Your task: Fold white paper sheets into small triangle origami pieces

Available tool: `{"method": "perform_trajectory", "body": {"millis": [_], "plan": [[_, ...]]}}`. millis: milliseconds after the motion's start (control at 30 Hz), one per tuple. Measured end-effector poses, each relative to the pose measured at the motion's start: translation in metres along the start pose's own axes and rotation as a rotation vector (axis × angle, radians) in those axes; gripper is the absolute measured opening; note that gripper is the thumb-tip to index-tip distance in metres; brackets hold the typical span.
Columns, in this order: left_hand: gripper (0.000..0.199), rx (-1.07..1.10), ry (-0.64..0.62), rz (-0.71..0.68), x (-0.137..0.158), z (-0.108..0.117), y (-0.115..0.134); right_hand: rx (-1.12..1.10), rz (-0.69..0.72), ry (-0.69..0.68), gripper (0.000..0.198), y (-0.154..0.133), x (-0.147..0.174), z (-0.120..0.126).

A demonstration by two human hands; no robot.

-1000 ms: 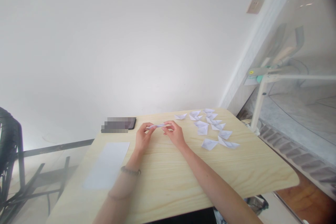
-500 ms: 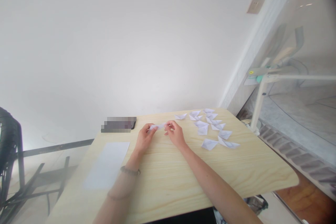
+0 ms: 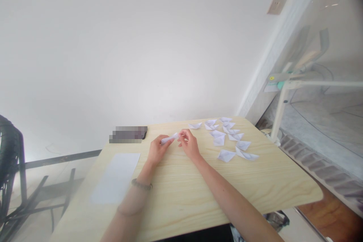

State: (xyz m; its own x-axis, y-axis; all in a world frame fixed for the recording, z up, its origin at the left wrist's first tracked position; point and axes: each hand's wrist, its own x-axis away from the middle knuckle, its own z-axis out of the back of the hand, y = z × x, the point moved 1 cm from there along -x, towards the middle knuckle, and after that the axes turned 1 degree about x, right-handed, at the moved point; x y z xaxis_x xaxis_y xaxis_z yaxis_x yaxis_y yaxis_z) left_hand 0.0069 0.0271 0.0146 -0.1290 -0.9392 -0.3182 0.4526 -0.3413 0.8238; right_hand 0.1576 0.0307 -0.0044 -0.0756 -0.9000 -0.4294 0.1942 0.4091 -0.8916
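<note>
A small folded white paper (image 3: 169,139) is held above the table between my two hands. My left hand (image 3: 157,149) is closed on its left part, thumb laid along it. The fingers of my right hand (image 3: 188,143) are pinched at the paper's right tip; whether they grip it or only touch it is hard to make out. Several folded paper boats (image 3: 226,155) stand to the right of my right hand, some close against one another. One paper boat (image 3: 195,125) sits apart near the table's back edge.
White paper sheets (image 3: 117,177) lie on the wooden table (image 3: 181,204) left of my left forearm. A dark, blurred-out object (image 3: 127,135) is at the back left. Behind the table rises a white wall (image 3: 170,45). A black chair (image 3: 11,166) stands at the far left.
The folded paper has tilted, its right end now higher, and more of it shows beyond my left thumb. My left hand has shifted slightly; the right has barely moved.
</note>
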Motion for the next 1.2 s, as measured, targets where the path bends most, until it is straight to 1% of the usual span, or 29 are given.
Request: {"method": "perform_trajectory", "body": {"millis": [67, 167, 300, 433, 567, 767, 967, 1067, 1200], "plan": [[0.035, 0.004, 0.005, 0.057, 0.001, 0.001, 0.002, -0.007, 0.010, -0.019, 0.022, -0.002, 0.001, -0.001], [0.038, 0.016, 0.019, 0.099, 0.001, 0.002, 0.004, -0.007, 0.020, -0.048, 0.023, -0.004, 0.001, -0.001], [0.038, 0.053, 0.011, 0.090, 0.000, 0.003, 0.005, -0.026, 0.016, -0.061, 0.028, -0.003, 0.002, -0.001], [0.036, 0.076, 0.004, 0.070, 0.000, 0.004, 0.003, -0.034, 0.024, -0.055, 0.028, -0.002, 0.001, -0.001], [0.031, 0.055, 0.014, 0.029, 0.000, 0.004, 0.001, -0.013, 0.018, -0.055, 0.026, -0.004, 0.001, 0.000], [0.024, 0.011, 0.022, -0.073, -0.001, 0.002, 0.000, 0.032, 0.021, -0.057, 0.021, -0.007, 0.000, 0.001], [0.022, -0.081, 0.038, -0.194, -0.002, 0.003, -0.004, 0.028, 0.048, -0.109, 0.018, -0.005, 0.001, 0.001], [0.021, -0.102, 0.057, -0.215, -0.003, 0.003, -0.005, 0.011, 0.030, -0.117, 0.020, -0.002, 0.001, 0.000], [0.021, -0.104, 0.065, -0.204, -0.003, 0.005, -0.004, -0.019, -0.014, -0.132, 0.021, -0.001, 0.001, 0.000]]}}
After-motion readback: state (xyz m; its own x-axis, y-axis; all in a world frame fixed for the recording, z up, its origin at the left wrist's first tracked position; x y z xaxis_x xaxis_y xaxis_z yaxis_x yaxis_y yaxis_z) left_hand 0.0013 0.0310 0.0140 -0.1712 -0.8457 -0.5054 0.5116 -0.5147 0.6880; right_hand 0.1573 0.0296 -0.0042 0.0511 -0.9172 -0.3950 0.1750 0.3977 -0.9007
